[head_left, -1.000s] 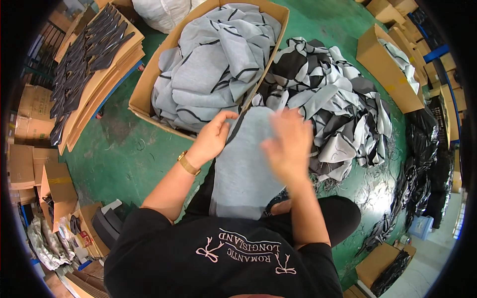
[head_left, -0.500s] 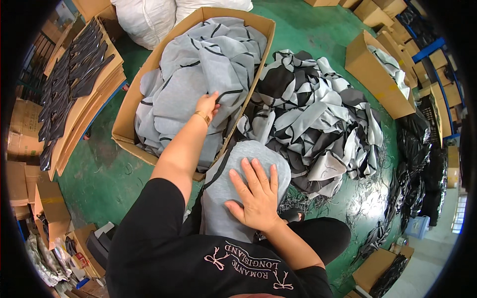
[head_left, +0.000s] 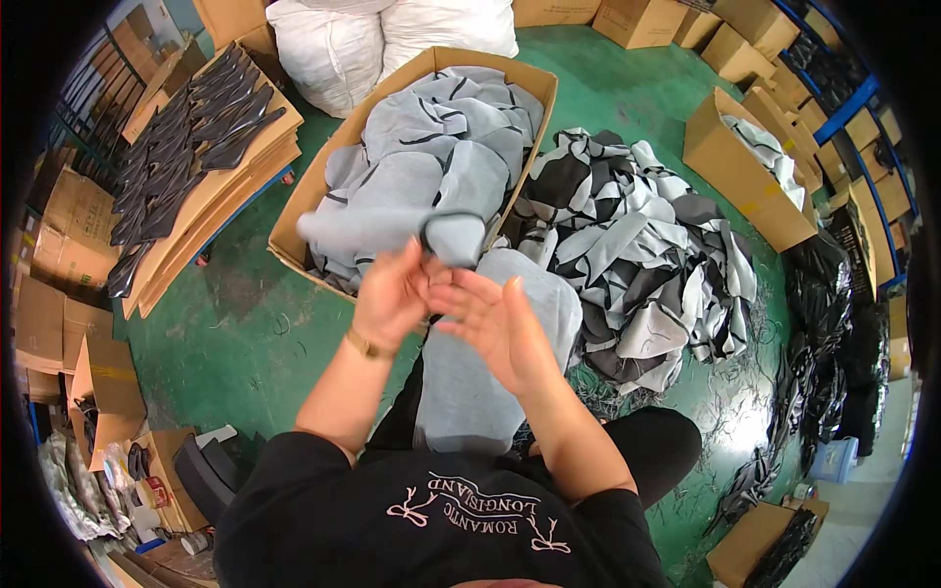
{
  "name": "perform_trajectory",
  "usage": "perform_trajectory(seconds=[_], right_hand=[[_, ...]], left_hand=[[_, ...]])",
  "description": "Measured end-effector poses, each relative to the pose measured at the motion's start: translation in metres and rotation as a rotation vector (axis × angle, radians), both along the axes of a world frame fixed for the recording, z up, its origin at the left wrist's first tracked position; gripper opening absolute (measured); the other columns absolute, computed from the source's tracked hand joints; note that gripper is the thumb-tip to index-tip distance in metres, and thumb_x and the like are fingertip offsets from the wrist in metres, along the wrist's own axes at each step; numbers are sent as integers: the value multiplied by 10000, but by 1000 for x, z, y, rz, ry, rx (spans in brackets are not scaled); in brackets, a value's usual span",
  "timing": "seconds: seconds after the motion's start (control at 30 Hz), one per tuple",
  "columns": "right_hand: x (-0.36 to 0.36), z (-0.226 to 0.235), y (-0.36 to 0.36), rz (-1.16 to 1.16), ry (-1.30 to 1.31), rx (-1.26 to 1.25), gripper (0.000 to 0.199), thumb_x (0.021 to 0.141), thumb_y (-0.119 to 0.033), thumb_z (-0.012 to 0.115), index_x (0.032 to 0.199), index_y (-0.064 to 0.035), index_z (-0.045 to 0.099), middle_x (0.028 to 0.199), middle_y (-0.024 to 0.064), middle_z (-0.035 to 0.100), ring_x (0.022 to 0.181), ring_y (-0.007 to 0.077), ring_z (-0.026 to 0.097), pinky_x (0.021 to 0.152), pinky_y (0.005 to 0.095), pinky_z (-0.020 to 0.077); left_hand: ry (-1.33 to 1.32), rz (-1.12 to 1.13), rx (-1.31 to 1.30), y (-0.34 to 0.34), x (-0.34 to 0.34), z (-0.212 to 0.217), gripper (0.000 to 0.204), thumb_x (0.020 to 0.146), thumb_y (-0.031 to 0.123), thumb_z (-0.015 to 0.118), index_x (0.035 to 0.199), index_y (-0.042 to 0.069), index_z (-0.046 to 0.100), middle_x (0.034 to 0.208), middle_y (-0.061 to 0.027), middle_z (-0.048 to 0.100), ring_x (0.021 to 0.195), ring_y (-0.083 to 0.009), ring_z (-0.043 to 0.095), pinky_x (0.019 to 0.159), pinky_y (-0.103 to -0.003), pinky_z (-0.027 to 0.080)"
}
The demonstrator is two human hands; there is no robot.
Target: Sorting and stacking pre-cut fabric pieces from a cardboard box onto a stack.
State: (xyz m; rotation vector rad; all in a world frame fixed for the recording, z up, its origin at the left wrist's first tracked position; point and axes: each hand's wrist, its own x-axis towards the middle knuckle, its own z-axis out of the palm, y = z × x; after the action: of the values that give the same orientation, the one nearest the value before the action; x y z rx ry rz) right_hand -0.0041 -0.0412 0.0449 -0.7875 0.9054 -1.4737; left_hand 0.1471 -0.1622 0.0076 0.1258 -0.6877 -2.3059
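My left hand (head_left: 385, 294) pinches the black-trimmed edge of a grey fabric piece (head_left: 368, 227), which is smeared by motion and stretches out over the box. Close beside it, my right hand (head_left: 500, 328) is open with its fingers stretched toward the left fingertips; whether it touches the piece I cannot tell. Beneath both hands, a flat stack of grey fabric pieces (head_left: 480, 392) lies across my lap. A long cardboard box (head_left: 541, 118) in front of me holds a heap of more grey pieces (head_left: 402, 176) with black edging.
To the right of the box, a pile of grey and black fabric pieces (head_left: 637, 235) spreads over the green floor (head_left: 225, 377). Dark shaped pieces (head_left: 186, 147) lie on stacked cardboard sheets at left. White sacks (head_left: 328, 54) stand behind the box, and an open carton (head_left: 745, 167) at right.
My left hand has drawn a grey fabric piece up out of the box and toward me. My right hand has lifted off the lap stack and come beside the left.
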Motion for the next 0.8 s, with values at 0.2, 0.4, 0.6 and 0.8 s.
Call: perform_trajectory(seconds=[0.2,0.4,0.6,0.8], right_hand=[[18,19,21,-14,-439,134,615,921,-482,471,1277,19,451,1230,152,546,1123,254,540,970,387,406],[17,63,60,170,-433,55,226,917,-162,537,1085,-13,563,984,38,631,884,110,594,806,254,463],[-16,56,106,34,-235,-82,143,903,-84,501,983,12,570,888,37,612,777,80,551,696,206,419],[-54,32,121,-299,-55,51,219,898,-182,549,986,16,578,944,89,633,838,167,614,768,266,486]], left_hand=[[-164,167,64,77,28,51,391,912,281,561,1177,-6,534,1183,-159,586,1117,-234,548,996,-363,403],[-404,-1,-199,92,58,66,423,912,345,546,1156,0,541,1174,-170,588,1106,-228,552,993,-370,404],[145,-506,-89,81,95,10,825,802,687,501,1127,-71,533,1156,-174,593,1113,-240,547,995,-392,388],[-262,-369,-277,94,53,65,720,858,385,641,1332,-79,360,1312,-138,487,1201,-192,484,1015,-332,367]])
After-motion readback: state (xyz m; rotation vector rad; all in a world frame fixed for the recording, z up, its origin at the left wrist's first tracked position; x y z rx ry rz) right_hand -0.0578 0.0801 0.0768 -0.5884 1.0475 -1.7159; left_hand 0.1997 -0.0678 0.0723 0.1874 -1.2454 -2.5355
